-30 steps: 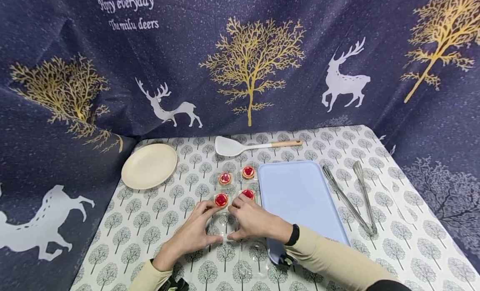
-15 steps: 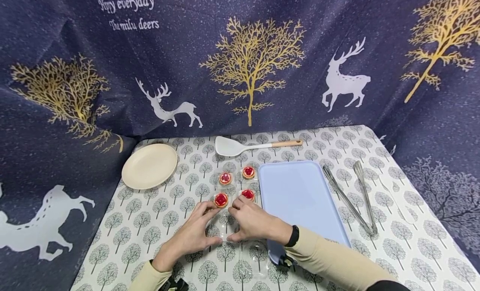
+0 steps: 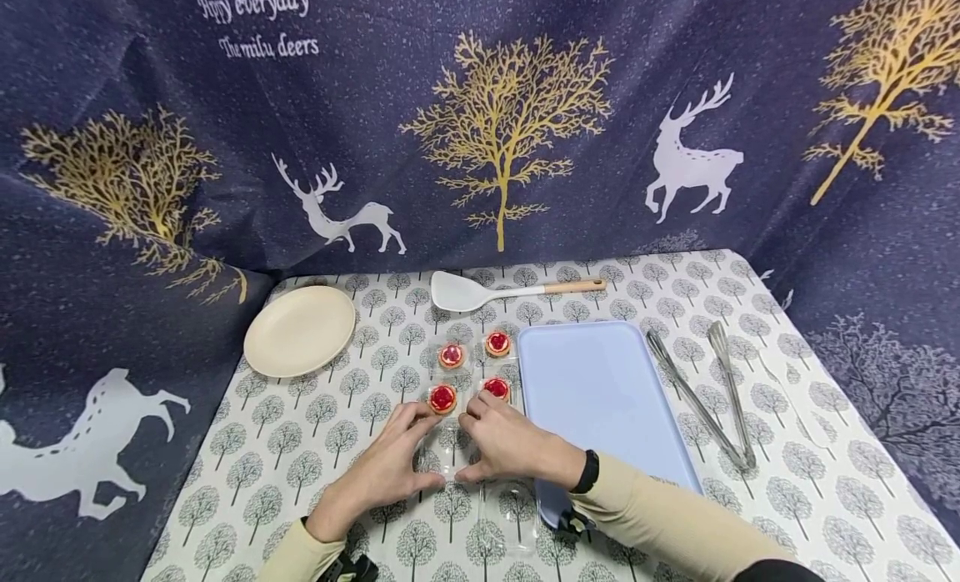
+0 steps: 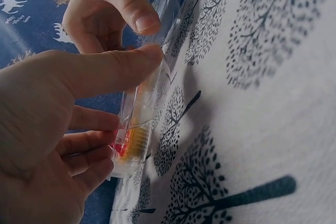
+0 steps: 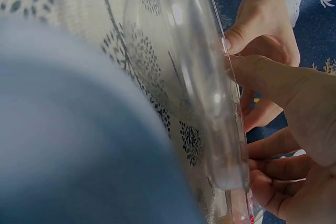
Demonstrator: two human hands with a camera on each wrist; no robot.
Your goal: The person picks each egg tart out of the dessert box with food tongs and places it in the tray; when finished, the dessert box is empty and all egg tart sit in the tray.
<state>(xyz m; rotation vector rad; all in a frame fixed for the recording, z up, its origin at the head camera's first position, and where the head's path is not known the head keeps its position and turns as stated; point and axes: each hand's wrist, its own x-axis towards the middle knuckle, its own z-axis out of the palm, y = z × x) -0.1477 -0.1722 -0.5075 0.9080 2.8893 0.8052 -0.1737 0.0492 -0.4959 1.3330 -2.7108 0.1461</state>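
Note:
Between my hands a clear plastic container [image 3: 447, 461] lies on the patterned cloth, its near part see-through. Several small tarts with red tops sit in its far part, such as one tart [image 3: 442, 399] by my left fingertips. My left hand [image 3: 386, 459] holds the container's left side, thumb at the near edge. Opposite it, my right hand [image 3: 512, 442] holds the right side, its fingertips by another tart [image 3: 495, 388]. Both thumbs nearly meet on the rim. In the left wrist view a tart [image 4: 129, 142] shows through the container wall [image 4: 137, 98].
A light blue tray [image 3: 600, 390] lies right of the container, under my right forearm. Metal tongs [image 3: 708, 403] lie beyond it. At the back is a white spatula [image 3: 465, 293] with a wooden handle, and back left a cream plate [image 3: 300, 332]. Another clear plastic piece [image 3: 506, 519] lies near the front.

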